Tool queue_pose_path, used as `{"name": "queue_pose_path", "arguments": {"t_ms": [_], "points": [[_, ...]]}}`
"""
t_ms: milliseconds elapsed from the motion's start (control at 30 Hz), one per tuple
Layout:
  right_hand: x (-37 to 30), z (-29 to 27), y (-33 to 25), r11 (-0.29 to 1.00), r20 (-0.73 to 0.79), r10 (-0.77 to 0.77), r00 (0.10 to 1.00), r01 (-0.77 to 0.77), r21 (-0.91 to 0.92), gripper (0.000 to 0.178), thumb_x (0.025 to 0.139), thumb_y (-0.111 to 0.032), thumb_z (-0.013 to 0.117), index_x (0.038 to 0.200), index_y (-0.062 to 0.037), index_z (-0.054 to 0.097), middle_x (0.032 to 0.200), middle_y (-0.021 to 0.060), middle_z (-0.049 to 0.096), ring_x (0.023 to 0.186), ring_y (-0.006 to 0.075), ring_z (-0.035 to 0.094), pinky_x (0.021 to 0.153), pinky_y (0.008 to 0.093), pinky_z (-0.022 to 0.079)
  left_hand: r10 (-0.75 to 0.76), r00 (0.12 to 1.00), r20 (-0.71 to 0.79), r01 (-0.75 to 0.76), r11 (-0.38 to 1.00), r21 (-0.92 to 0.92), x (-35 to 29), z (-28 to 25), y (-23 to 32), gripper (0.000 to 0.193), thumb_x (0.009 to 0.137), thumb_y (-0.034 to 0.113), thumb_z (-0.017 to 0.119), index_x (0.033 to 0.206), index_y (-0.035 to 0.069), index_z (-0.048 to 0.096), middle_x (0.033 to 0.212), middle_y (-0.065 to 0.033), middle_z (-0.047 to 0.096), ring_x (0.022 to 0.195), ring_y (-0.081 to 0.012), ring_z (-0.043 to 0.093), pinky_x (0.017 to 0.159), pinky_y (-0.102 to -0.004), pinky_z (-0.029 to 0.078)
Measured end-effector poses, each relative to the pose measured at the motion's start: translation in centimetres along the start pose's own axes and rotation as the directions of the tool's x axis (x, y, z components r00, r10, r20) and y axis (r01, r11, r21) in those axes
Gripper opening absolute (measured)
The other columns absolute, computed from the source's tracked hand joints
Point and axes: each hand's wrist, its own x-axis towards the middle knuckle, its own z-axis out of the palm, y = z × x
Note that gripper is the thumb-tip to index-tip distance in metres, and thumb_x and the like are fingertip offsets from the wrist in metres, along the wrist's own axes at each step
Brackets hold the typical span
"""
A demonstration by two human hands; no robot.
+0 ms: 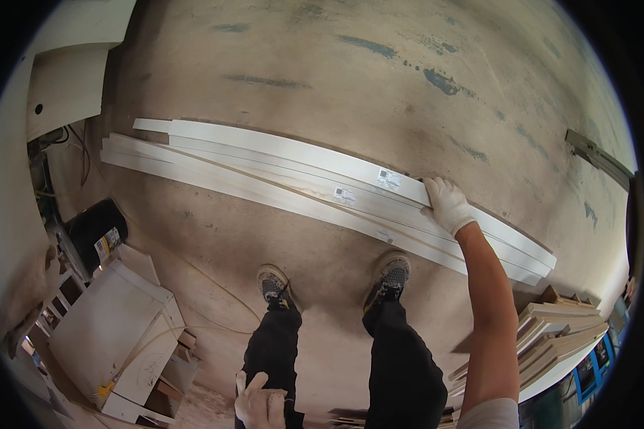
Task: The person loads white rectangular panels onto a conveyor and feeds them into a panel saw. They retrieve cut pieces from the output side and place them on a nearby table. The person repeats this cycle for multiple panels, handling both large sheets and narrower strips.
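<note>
Several long white boards (265, 149) lie stacked and slightly fanned out on the floor ahead of my feet. Small printed labels (388, 179) are stuck on some of them. My right hand (447, 205), in a pale glove, reaches out and wraps its fingers over the far edge of the top board, right of its middle. Its thumb side is partly hidden by the hand itself. Low down by my left thigh hangs my left hand (261, 402), also gloved, fingers loosely bent and apart, with nothing visible in it.
At the right, a stack of panels (562, 336) stands close to my right arm. A black cylindrical container (96, 232) and pale wooden offcuts (107, 329) are at the left. A thin hose (215, 286) crosses the floor near my left shoe (273, 282).
</note>
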Motion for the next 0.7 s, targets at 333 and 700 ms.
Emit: {"name": "queue_pose_path", "arguments": {"t_ms": [333, 700], "points": [[0.7, -0.9, 0.3, 1.0, 0.01, -0.017, 1.0, 0.017, 0.021, 0.077, 0.078, -0.025, 0.095, 0.143, -0.0062, 0.058, 0.131, 0.018, 0.068, 0.125, 0.0395, 0.069, 0.105, 0.0489, 0.058, 0.019, 1.0, -0.025, -0.018, 0.999, 0.032, 0.3, -0.2, 0.0, 0.025, 0.113, 0.021, 0.063, 0.104, 0.005, 0.079, 0.119, -0.0232, 0.079, 0.119, -0.0464, 0.072, 0.12, -0.062, 0.046], [-1.1, 0.8, -1.6, 0.998, -0.039, 0.04, 0.998, -0.038, 0.059, 0.031, 0.098, -0.013, 0.067, 0.129, -0.0067, 0.066, 0.121, 0.0159, 0.074, 0.114, 0.037, 0.073, 0.098, 0.051, 0.059, -0.233, 0.972, 0.002, 0.233, 0.971, -0.061, -0.7, 0.5, -0.7, 0.029, 0.115, 0.016, 0.056, 0.125, -0.002, 0.076, 0.1, -0.0175, 0.08, 0.099, -0.0363, 0.075, 0.126, -0.057, 0.045]]}}
